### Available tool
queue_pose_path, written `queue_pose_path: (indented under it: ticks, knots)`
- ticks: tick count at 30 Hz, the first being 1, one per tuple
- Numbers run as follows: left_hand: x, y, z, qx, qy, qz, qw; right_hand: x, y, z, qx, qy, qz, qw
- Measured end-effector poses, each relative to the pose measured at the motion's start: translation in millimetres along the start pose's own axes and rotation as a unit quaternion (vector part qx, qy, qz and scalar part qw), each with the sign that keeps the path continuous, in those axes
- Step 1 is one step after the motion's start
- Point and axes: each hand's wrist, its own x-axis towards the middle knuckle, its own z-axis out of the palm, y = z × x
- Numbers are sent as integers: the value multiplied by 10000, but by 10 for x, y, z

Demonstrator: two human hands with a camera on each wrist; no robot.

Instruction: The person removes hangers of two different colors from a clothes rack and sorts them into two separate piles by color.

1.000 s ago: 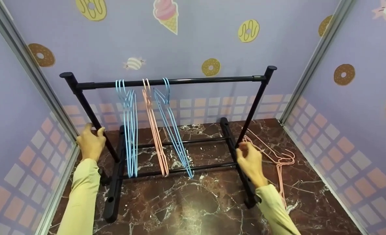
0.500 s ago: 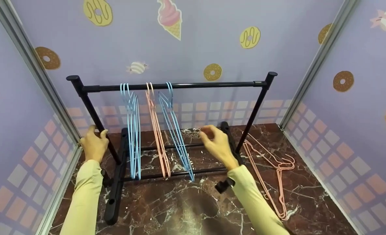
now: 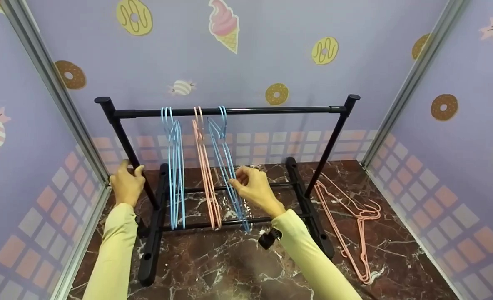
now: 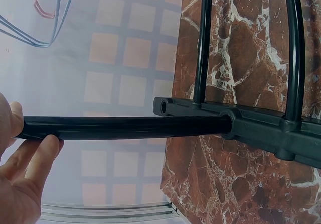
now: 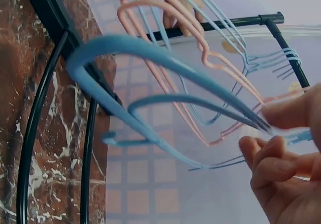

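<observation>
A black clothes rack point(image 3: 271, 111) carries wire hangers in three groups. Around its left upright post point(image 4: 125, 127) the left hand point(image 3: 128, 183) holds on, thumb on one side and fingers on the other. The right hand point(image 3: 255, 187) is at the rightmost blue clothes hangers point(image 5: 113, 44), whose wires run between thumb and curled fingers in the right wrist view. These hangers look blurred at their lower end. To their left hang two pink hangers point(image 3: 208, 187), then several blue hangers point(image 3: 175, 133) near the left post. The hangers' hooks sit over the top bar.
Pink hangers point(image 3: 365, 214) lie on the dark marbled floor point(image 3: 230, 266) to the right of the rack. Purple patterned panels point(image 3: 171, 50) enclose the back and both sides. Two low crossbars point(image 3: 267, 219) join the rack's feet.
The right hand has moved left from the rack's right post, across the open space, to the rightmost blue hangers. The left hand has stayed at the left post. The view has shifted slightly.
</observation>
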Motion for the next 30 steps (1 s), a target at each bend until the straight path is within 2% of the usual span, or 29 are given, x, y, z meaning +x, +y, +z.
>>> queue_pose_path:
  ticks: [9, 18, 23, 30]
  knots:
    - [-2, -5, 55, 25, -23, 3, 10000, -57, 57, -19, -176, 709, -241, 9970]
    - [-7, -23, 44, 41, -37, 13, 10000, -146, 168, -179, 526, 1222, -288, 9907]
    - [-9, -19, 23, -1, -23, -15, 10000, -293, 378, -292, -14, 1604, -529, 9856]
    - [13, -13, 25, -17, 42, 75, 10000, -684, 889, -396, -854, 2203, -792, 9685]
